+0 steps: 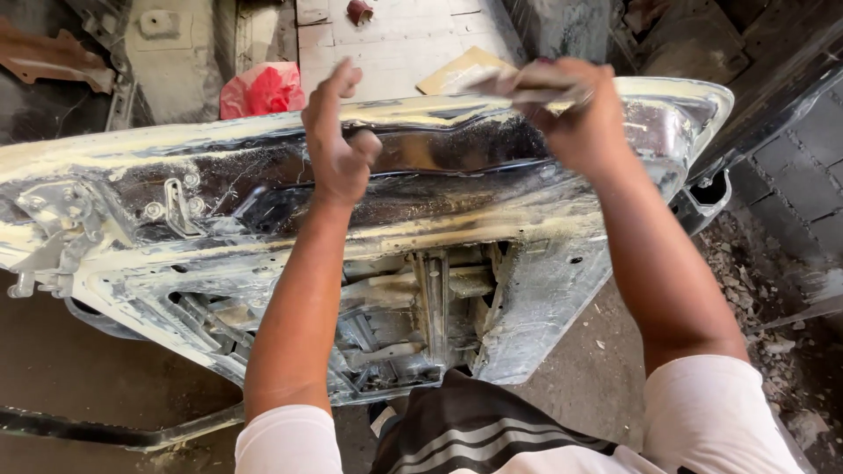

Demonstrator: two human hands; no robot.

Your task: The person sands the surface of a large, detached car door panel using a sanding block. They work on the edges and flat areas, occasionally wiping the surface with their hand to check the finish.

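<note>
A crumpled red plastic bag (262,89) lay on the pale tiled floor (395,44) beyond the panel; a flat piece of brown cardboard (463,70) rested near it; loose rubble (773,298) littered the ground at right.

L hand (338,145) raised, fingers loosely curled | R hand (571,114) closed in a grip, blurred | both forearms extended fwd

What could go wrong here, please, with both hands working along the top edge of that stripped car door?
The bare left hand rests against the top edge of the car door; raw sheet metal there might cut it. The right hand grips a small flat piece, too blurred to identify, which could slip off the edge. How the door is propped is not visible, so pressure may shift it.
</note>
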